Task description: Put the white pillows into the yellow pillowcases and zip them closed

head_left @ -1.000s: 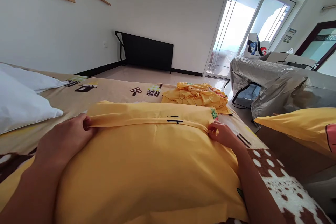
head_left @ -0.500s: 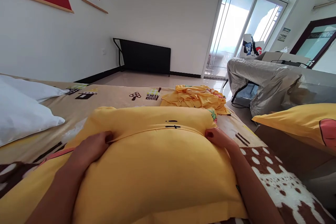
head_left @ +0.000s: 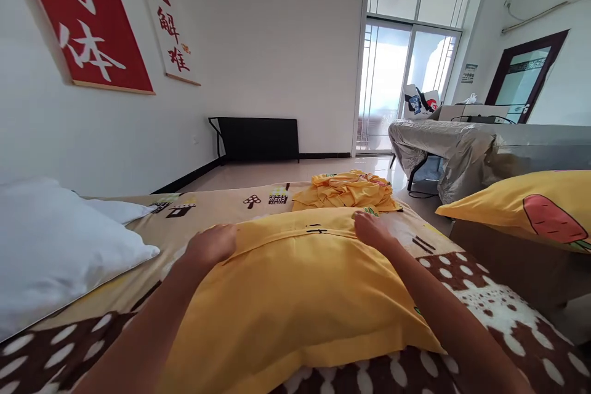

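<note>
A plump yellow pillow (head_left: 295, 295) lies in front of me on a patterned blanket (head_left: 466, 283), with a seam and small black marks near its far edge. My left hand (head_left: 215, 243) is closed on the pillow's far left corner, fingertips hidden in the cloth. At the far right corner, my right hand (head_left: 372, 229) grips the fabric with its fingers curled. Just beyond the pillow rests a crumpled heap of yellow cloth (head_left: 346, 189).
White pillows (head_left: 69, 246) lie at the left. Another yellow pillow (head_left: 545, 206) with a carrot print sits on a box (head_left: 503, 265) at the right. Behind it stands a plastic-covered table (head_left: 466, 135). A black folded frame (head_left: 258, 138) leans against the far wall.
My view has tilted up. Both hands have moved outward to the pillow's far corners, and the pillow's near edge has lifted off the blanket's front part.
</note>
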Demonstrator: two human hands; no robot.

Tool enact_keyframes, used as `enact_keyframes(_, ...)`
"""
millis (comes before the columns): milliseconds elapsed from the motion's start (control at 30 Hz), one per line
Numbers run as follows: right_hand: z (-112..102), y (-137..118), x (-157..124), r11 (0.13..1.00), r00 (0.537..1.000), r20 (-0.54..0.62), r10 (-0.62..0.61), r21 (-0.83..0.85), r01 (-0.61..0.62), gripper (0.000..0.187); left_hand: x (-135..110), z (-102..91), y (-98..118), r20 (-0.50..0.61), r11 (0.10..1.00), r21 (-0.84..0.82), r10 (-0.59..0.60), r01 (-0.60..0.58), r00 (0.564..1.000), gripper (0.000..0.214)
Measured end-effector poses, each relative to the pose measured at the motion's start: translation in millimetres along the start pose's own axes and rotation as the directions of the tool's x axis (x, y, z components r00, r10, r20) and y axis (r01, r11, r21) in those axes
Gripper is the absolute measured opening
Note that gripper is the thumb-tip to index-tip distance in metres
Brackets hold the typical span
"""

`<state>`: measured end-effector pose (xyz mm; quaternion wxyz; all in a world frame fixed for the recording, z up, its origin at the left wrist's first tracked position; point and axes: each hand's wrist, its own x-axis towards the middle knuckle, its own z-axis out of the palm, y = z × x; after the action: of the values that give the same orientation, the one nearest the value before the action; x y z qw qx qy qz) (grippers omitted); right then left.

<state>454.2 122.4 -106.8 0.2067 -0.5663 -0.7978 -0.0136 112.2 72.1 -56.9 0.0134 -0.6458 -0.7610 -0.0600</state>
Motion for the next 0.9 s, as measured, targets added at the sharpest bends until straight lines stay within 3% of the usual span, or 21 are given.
enact_keyframes(100, -2, -62, 41, 0.995, 0.995, -0.046, -0.085, 0.044, 0.087, 0.029, 21, -5.6, 57, -0.079, 0.995, -0.025, 0.098, -0.1, 0.992, 0.051)
enact_keyframes(200, 30, -103, 61, 0.991, 0.993, -0.04, -0.107, 0.076, 0.11, 0.031, 32, 29.7, 100, -0.107, 0.994, -0.052, 0.09, -0.096, 0.99, 0.053)
enact_keyframes(367, 107, -101, 37, 0.989, 0.997, 0.003, -0.082, 0.12, 0.081, 0.043, 21, 119.3, 109, -0.094, 0.998, -0.044, 0.038, -0.042, 0.995, 0.055)
enact_keyframes(433, 124, -93, 31, 0.989, 0.998, 0.007, -0.07, 0.133, 0.068, 0.047, 20, 136.7, 108, -0.114, 0.998, -0.042, 0.04, -0.045, 0.993, 0.057)
enact_keyframes(500, 129, -87, 33, 0.989, 0.998, 0.009, -0.06, 0.137, 0.059, 0.048, 24, 139.9, 108, -0.118, 0.998, -0.052, 0.034, -0.04, 0.992, 0.058)
enact_keyframes(633, 120, -65, 43, 0.991, 0.998, 0.021, -0.054, 0.124, 0.051, 0.052, 39, 128.0, 90, -0.096, 0.993, -0.108, -0.068, 0.058, 0.993, 0.06)
enact_keyframes(767, 107, -13, 27, 0.994, 0.998, 0.028, -0.048, 0.099, 0.045, 0.053, 38, 123.3, 33, -0.08, 0.947, -0.169, -0.291, 0.274, 0.954, 0.069)
enact_keyframes(900, 104, 45, -1, 0.996, 0.997, 0.056, 0.056, 0.059, -0.059, 0.053, 31, 126.8, -24, -0.077, 0.926, -0.176, -0.35, 0.333, 0.933, 0.069)
